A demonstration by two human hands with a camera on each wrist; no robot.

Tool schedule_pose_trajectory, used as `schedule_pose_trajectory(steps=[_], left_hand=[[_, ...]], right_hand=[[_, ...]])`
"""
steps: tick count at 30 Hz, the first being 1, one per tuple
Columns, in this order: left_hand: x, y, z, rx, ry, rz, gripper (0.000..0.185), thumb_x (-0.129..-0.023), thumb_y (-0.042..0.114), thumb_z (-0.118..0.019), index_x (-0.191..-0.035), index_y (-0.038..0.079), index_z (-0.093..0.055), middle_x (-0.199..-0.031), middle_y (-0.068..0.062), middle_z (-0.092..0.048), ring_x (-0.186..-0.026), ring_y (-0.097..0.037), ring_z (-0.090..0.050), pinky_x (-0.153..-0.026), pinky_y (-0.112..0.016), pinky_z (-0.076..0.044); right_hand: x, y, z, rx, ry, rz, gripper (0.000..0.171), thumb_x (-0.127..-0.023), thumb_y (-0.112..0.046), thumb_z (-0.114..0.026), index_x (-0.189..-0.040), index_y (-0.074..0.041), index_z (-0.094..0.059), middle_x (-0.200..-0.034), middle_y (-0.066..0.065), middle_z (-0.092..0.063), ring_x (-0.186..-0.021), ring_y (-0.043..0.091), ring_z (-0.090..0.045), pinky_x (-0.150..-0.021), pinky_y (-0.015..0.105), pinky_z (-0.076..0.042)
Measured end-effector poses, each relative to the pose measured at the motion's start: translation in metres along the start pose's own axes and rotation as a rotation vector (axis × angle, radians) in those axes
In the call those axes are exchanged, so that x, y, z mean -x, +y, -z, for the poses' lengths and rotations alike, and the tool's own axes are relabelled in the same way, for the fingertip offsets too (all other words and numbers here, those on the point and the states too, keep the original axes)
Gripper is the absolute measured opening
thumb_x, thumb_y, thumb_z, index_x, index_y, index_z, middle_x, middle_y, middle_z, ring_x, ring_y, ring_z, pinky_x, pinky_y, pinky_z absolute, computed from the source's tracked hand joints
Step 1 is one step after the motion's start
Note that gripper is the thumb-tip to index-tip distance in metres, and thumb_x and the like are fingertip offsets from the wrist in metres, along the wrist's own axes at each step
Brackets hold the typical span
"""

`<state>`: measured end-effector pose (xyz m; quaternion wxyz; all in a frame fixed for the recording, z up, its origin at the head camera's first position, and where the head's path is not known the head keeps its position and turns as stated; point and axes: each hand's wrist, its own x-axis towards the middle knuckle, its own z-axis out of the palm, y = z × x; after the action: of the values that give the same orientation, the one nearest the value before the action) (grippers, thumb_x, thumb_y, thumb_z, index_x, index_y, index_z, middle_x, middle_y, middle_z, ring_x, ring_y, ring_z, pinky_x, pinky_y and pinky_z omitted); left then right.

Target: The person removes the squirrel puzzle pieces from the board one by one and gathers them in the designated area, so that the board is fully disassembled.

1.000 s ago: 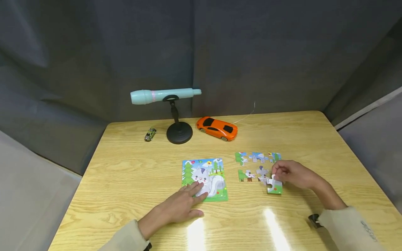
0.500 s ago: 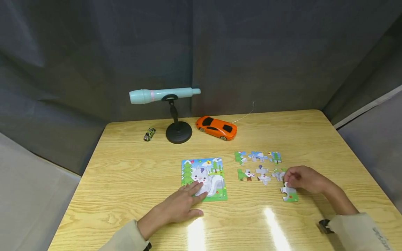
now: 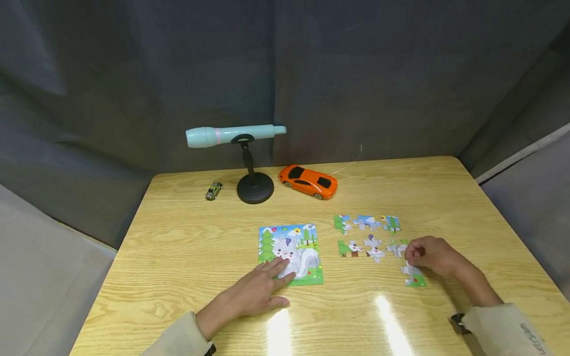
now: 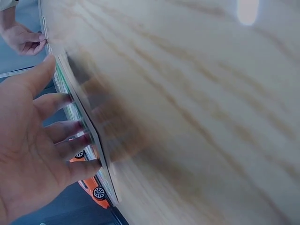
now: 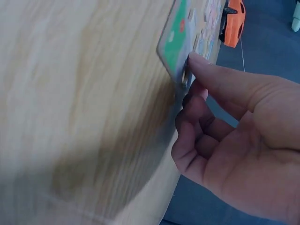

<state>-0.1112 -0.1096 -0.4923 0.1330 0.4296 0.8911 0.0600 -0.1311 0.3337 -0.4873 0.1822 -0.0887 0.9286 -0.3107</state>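
Observation:
My right hand (image 3: pixel 431 254) pinches a puzzle piece (image 3: pixel 416 278) with a green lower edge and a red flower. In the right wrist view, thumb and index finger grip one edge of this piece (image 5: pixel 175 44), tilted close over the wood. My left hand (image 3: pixel 260 289) lies with fingers spread on the lower part of a squirrel picture board (image 3: pixel 307 257). From the left wrist view, its straight fingertips (image 4: pixel 93 166) touch the board's surface. Beside the held piece sits a grey-and-white piece (image 3: pixel 395 248), with a squirrel-face piece (image 3: pixel 374 249) further left.
Several other pieces lie in two rows, including a green-edged piece (image 3: pixel 349 248) and a tree piece (image 3: pixel 392 223). Along the back stand an orange toy car (image 3: pixel 308 182), a light-blue microphone on a black stand (image 3: pixel 255 188) and a small green car (image 3: pixel 214 190).
My right hand has moved right and slightly toward me with the puzzle piece, uncovering the grey-and-white piece, then lowered it beside that piece. The left hand stays on the board.

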Motion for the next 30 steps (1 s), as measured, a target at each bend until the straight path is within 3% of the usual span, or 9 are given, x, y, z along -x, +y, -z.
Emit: schedule_pose_trajectory(steps=[7,15,22,30], left_hand=[[0.0,0.0,-0.002,0.022,-0.006,-0.001,0.063,-0.095,0.052,-0.044,-0.147,0.017,-0.036,-0.156,-0.016,-0.024,-0.145,-0.032,-0.022,-0.112,-0.052,-0.031],[0.002,-0.001,-0.002,0.083,0.002,0.02,0.068,-0.096,0.051,-0.042,-0.148,0.007,-0.032,-0.157,-0.016,-0.022,-0.146,-0.03,-0.02,-0.115,-0.05,-0.025],[0.005,-0.003,-0.002,0.114,0.022,0.055,0.076,-0.096,0.053,-0.042,-0.145,-0.005,-0.032,-0.157,-0.02,-0.018,-0.146,-0.029,-0.02,-0.116,-0.047,-0.025],[0.006,-0.007,-0.003,0.131,0.04,0.061,0.079,-0.096,0.054,-0.041,-0.141,-0.01,-0.034,-0.156,-0.023,-0.016,-0.146,-0.031,-0.018,-0.117,-0.043,-0.024]], right_hand=[[-0.007,-0.012,0.001,-0.006,0.009,0.022,0.005,-0.089,-0.011,-0.064,-0.087,-0.007,-0.066,-0.074,0.0,-0.057,-0.064,0.005,-0.044,-0.057,0.021,-0.038],[-0.038,-0.065,-0.01,-0.014,-0.003,0.139,0.005,-0.087,-0.009,-0.065,-0.086,-0.005,-0.068,-0.074,0.004,-0.061,-0.063,0.008,-0.045,-0.056,0.02,-0.04],[-0.072,-0.12,-0.04,0.035,-0.032,0.229,0.007,-0.085,-0.005,-0.067,-0.079,-0.007,-0.066,-0.067,0.0,-0.059,-0.056,0.008,-0.046,-0.055,0.021,-0.04],[-0.088,-0.165,-0.086,0.015,-0.081,0.292,0.01,-0.081,-0.008,-0.073,-0.088,-0.005,-0.066,-0.076,-0.001,-0.06,-0.069,0.008,-0.051,-0.063,0.019,-0.045]])
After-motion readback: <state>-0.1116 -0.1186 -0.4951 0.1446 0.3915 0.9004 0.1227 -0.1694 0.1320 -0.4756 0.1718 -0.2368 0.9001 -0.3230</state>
